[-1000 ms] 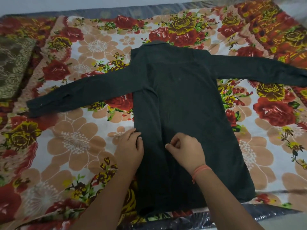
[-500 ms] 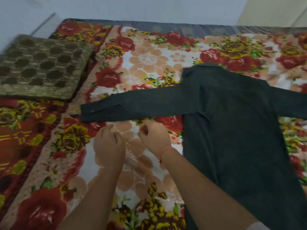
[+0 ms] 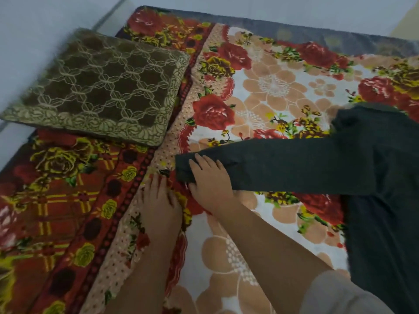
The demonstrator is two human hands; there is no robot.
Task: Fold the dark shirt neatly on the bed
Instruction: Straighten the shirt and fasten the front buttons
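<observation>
Dark shirt [image 3: 381,200] lies flat on the floral blanket [image 3: 272,91] at the right side of the bed [image 3: 294,28], with its body running off the right and near edges of view. One sleeve [image 3: 294,164] is stretched straight out to the left, and its cuff [image 3: 183,166] ends about mid-frame. The collar area sits at the far end of the body, slightly rumpled. Right hand [image 3: 210,180] is on the cuff end, palm down, fingers straight and a little spread across the top of the fabric. Its thumb is on the near edge of the sleeve, so it's pressing, not a closed grasp. Left hand [image 3: 159,198] is just left of and nearer than the cuff, flat on the blanket with fingers straight and pointing far. Its fingertips are close to the cuff's near-left corner, but I can't tell if they touch the cloth, and it's holding nothing. The hands are side by side, near each other but not touching. A light-coloured garment sleeve [image 3: 340,295] shows on the right upper arm at the near edge. A brown patterned cushion [image 3: 102,87] sits far left, well apart from the shirt, partly over the blanket's red plaid border [image 3: 56,200].
</observation>
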